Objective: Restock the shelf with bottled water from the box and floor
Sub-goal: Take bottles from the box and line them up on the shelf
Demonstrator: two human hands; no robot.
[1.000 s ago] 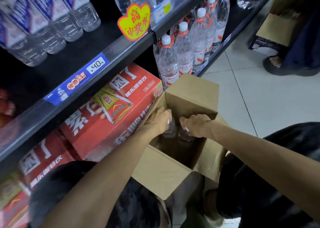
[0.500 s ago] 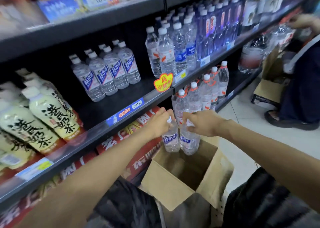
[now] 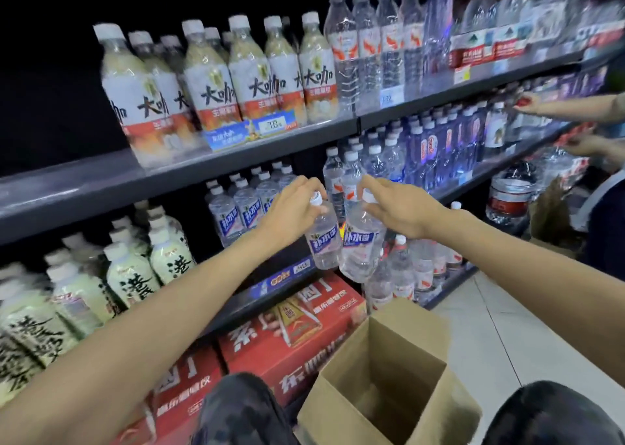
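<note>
Left hand (image 3: 291, 209) pinches the white cap and neck of a small water bottle (image 3: 324, 238), fingers curled down over its top, so the bottle hangs upright in the air. Right hand (image 3: 397, 209), at 3 o'clock from it, grips a second water bottle (image 3: 360, 245) the same way by the cap; this one tilts slightly, its base swung toward the first, and the two bodies touch or nearly touch. Both carry blue labels. At 10 o'clock from the hands, a row of matching blue-label bottles (image 3: 243, 204) stands on the grey shelf (image 3: 294, 256), whose front edge runs just behind the held pair. At 6 o'clock, on the floor, sits the open cardboard box (image 3: 341, 407), flaps up, its inside too dim to read. Red cartons (image 3: 291, 350) lie under the shelf at 7 o'clock. At 2 o'clock, another person's hand (image 3: 527, 101) reaches to a higher shelf.
</note>
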